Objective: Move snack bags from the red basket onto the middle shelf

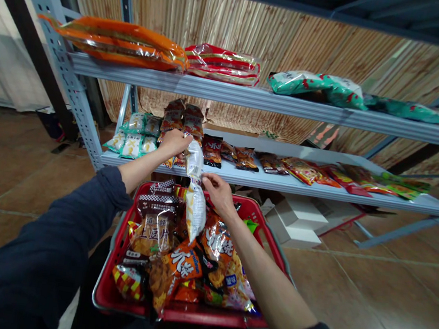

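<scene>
A strip of two joined white snack bags (195,210) hangs over the near edge of the lower shelf and down above the basket. My left hand (175,144) is closed on its upper end, in front of brown snack bags (174,114) standing on that shelf. My right hand (219,192) pinches the strip at the narrow seam between the two bags; its fingertips are partly hidden. Below both hands, a red shopping basket (107,279) holds several snack packs, among them a brown bag of potato chips (156,234) and orange-and-black bags (184,261).
Small white-and-green bags (133,145) sit at the lower shelf's left end. Red, orange and green packets (303,170) lie along it rightward. The upper shelf's metal edge (229,93) runs above my hands, bearing large orange packs (122,44). White boxes (297,220) stand beneath.
</scene>
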`<control>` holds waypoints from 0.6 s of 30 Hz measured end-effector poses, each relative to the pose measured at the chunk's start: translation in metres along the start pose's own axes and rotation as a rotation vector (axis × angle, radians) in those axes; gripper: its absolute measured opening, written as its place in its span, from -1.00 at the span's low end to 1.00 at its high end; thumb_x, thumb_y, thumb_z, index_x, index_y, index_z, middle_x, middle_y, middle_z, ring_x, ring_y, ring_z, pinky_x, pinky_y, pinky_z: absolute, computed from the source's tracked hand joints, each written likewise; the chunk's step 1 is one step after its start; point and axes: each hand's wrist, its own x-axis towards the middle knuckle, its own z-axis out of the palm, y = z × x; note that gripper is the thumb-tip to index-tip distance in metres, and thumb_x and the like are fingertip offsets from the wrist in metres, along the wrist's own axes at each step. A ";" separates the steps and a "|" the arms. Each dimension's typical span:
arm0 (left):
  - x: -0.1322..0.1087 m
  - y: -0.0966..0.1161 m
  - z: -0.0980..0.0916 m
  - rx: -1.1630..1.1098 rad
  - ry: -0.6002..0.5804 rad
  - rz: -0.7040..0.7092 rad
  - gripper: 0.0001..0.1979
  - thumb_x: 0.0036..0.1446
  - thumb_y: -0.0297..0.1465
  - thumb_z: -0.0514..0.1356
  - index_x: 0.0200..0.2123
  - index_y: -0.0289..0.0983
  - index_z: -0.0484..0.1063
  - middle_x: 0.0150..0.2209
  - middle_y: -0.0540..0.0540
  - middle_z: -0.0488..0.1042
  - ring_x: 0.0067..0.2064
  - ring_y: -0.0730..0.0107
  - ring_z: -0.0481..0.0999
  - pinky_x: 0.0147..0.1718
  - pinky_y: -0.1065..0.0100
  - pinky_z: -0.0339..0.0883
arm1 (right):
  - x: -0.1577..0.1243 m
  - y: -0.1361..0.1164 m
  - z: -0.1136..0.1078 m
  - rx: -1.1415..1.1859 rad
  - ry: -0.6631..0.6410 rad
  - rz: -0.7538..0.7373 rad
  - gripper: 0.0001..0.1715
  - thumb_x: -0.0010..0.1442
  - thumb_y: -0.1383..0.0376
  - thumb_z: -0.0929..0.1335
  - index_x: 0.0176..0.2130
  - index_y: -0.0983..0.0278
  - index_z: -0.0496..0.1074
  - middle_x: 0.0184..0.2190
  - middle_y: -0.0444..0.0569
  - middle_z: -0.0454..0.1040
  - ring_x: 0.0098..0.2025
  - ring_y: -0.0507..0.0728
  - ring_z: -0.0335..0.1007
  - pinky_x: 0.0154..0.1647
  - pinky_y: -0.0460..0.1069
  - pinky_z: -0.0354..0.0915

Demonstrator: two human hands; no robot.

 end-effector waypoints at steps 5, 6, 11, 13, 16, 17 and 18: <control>-0.008 0.037 -0.010 0.352 0.131 0.122 -0.61 0.06 -0.23 0.02 -0.36 -0.42 0.50 -0.34 -0.37 0.51 -0.20 0.07 0.49 -0.24 0.28 0.32 | -0.006 -0.024 -0.001 -0.062 -0.142 0.035 -0.49 0.14 -0.03 0.17 -0.24 0.25 0.47 -0.31 -0.10 0.50 -0.20 0.14 0.36 -0.14 0.01 0.23; -0.010 0.044 -0.010 0.379 0.140 0.135 -0.61 0.06 -0.24 0.02 -0.31 -0.44 0.50 -0.29 -0.39 0.50 -0.18 0.06 0.48 -0.22 0.27 0.31 | -0.007 -0.030 -0.002 -0.074 -0.169 0.050 -0.46 0.14 -0.05 0.15 -0.23 0.25 0.47 -0.30 -0.09 0.50 -0.19 0.14 0.37 -0.14 0.02 0.22; -0.017 0.072 -0.003 0.418 0.119 0.180 -0.61 0.08 -0.28 0.03 -0.18 -0.44 0.46 -0.21 -0.39 0.48 -0.12 0.07 0.46 -0.18 0.26 0.30 | -0.012 -0.054 -0.008 -0.137 -0.223 0.115 -0.38 0.06 -0.08 0.23 -0.06 0.27 0.38 -0.19 0.01 0.48 -0.13 0.17 0.36 -0.10 0.05 0.20; -0.019 0.083 0.000 0.421 0.093 0.187 -0.62 0.09 -0.31 0.03 -0.16 -0.45 0.45 -0.19 -0.38 0.47 -0.11 0.08 0.45 -0.17 0.26 0.29 | -0.012 -0.059 -0.010 -0.208 -0.178 0.139 -0.35 0.02 -0.06 0.28 -0.02 0.28 0.34 -0.20 0.03 0.48 -0.17 0.18 0.38 -0.11 0.07 0.21; -0.022 0.097 0.006 0.418 0.072 0.219 -0.60 0.10 -0.29 0.01 -0.16 -0.46 0.45 -0.18 -0.38 0.46 -0.09 0.10 0.43 -0.16 0.27 0.28 | -0.011 -0.058 -0.012 -0.291 -0.101 0.137 -0.44 0.03 0.05 0.30 -0.03 0.29 0.33 -0.20 0.06 0.48 -0.20 0.20 0.38 -0.12 0.10 0.22; -0.022 0.101 0.009 0.411 0.073 0.233 -0.57 0.10 -0.25 0.00 -0.16 -0.46 0.45 -0.18 -0.38 0.46 -0.09 0.10 0.43 -0.17 0.28 0.28 | -0.011 -0.056 -0.013 -0.286 -0.078 0.132 -0.50 0.05 0.10 0.28 -0.05 0.29 0.35 -0.20 0.06 0.48 -0.18 0.20 0.38 -0.10 0.11 0.21; -0.022 0.103 0.011 0.399 0.079 0.245 -0.54 0.10 -0.21 -0.01 -0.17 -0.47 0.46 -0.18 -0.38 0.46 -0.09 0.09 0.43 -0.17 0.27 0.28 | -0.011 -0.053 -0.013 -0.255 -0.055 0.131 -0.55 0.07 0.14 0.26 -0.07 0.29 0.35 -0.20 0.05 0.48 -0.17 0.20 0.38 -0.08 0.12 0.21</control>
